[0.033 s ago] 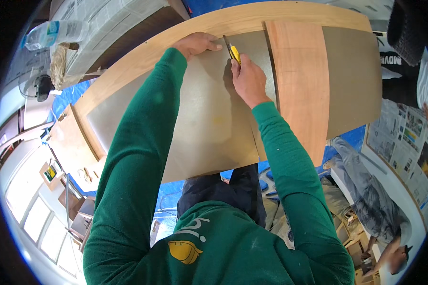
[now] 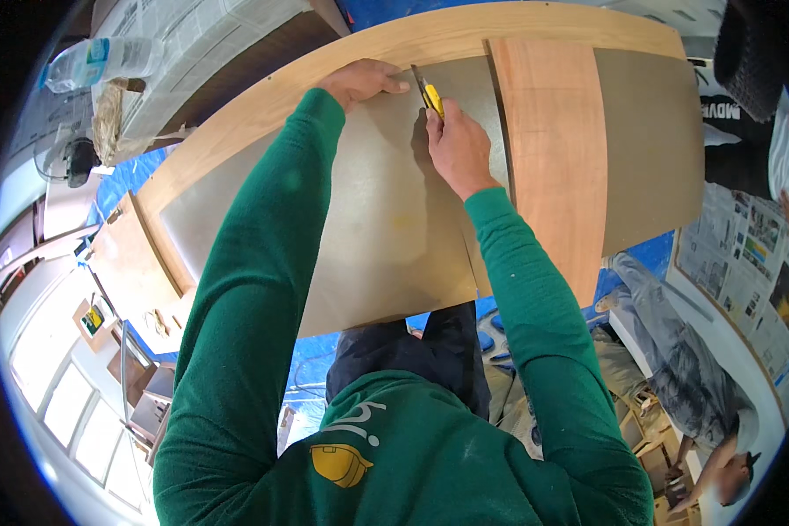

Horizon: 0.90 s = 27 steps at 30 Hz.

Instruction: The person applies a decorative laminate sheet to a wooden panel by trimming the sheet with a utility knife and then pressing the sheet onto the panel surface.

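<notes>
We've got right hand gripping yellow cutter, back end hidden; left hand half-open at far edge of grey-brown sheet. Can't tell if blade touches.

White letters mark the green sweatshirt and a black surface.

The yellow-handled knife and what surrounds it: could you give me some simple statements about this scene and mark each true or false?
1. The right hand holds the yellow-handled knife. True.
2. The left hand holds a hammer. False: it is at the far edge of the grey-brown sheet.
3. The reddish wooden plank lies to the right of the right hand. True.
4. The person's sleeves are red. False: they are green.
5. A clear plastic bottle shows at the picture's upper left. True.
</notes>
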Each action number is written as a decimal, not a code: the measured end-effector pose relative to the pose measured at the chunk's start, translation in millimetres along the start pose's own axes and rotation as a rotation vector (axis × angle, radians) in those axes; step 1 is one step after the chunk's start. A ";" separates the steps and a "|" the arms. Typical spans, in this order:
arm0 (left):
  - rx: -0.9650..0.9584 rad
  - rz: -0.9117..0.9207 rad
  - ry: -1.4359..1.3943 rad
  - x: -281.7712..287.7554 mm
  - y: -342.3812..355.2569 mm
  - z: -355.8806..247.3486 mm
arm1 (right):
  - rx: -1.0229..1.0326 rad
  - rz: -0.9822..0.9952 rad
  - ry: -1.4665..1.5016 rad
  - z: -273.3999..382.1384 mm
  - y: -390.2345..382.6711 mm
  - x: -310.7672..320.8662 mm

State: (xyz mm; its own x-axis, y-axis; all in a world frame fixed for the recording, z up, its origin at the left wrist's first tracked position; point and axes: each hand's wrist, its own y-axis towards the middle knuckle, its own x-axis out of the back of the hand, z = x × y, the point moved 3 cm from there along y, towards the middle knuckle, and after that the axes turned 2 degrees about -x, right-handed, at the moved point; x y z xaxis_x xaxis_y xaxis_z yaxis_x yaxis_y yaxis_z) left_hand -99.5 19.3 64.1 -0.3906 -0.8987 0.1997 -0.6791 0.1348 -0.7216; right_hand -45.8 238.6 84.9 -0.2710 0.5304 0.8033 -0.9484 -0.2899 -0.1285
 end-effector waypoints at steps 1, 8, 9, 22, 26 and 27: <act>0.000 -0.006 -0.004 1.7 1.4 4.1 | 0.012 -0.008 -0.003 2.1 0.3 -0.6; 0.026 0.012 0.038 -1.4 5.9 1.4 | -0.029 0.001 0.020 -6.2 -3.0 -3.9; 0.011 0.009 0.035 -0.2 6.3 3.6 | -0.017 -0.005 0.019 -4.8 -2.5 -4.3; -0.040 0.001 0.032 2.9 20.0 17.1 | -0.005 -0.003 0.025 -5.1 -0.7 -8.6; -0.015 -0.003 0.032 0.5 21.9 17.9 | 0.006 -0.023 0.019 -6.7 -1.8 -9.8; -0.021 -0.011 0.030 2.3 22.5 20.7 | 0.017 -0.029 0.026 -5.3 -1.6 -10.3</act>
State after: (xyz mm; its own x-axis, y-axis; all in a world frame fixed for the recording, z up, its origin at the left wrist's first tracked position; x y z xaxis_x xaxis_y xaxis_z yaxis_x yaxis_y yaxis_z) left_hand -102.8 11.6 34.7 -0.4009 -0.8874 0.2275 -0.6964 0.1339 -0.7050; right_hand -42.3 237.9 73.8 -0.2482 0.5593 0.7910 -0.9530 -0.2874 -0.0958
